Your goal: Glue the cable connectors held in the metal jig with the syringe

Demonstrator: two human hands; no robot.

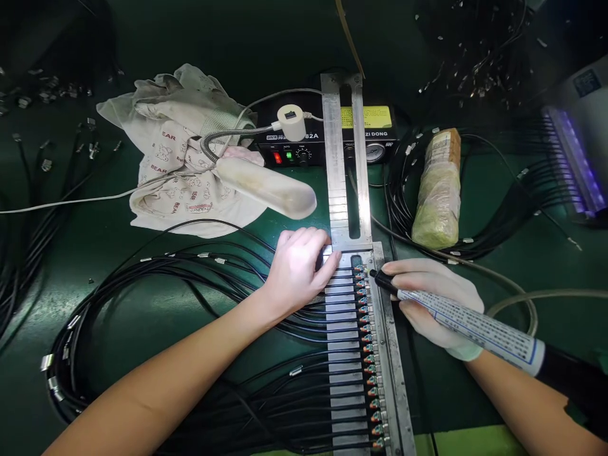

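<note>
White-gloved fingers of the right hand (441,285) pinch the pen (468,324), tip (372,273) beside connectors (360,268) on the jig (352,245); those of the left hand (298,266) bunch at its edge, grip hidden. An unsteady stroke could jab neighbouring connectors.

1 head cam, abv bench (109,240), facing fwd & down, pretty close to L hand (299,266) + R hand (437,278)
</note>
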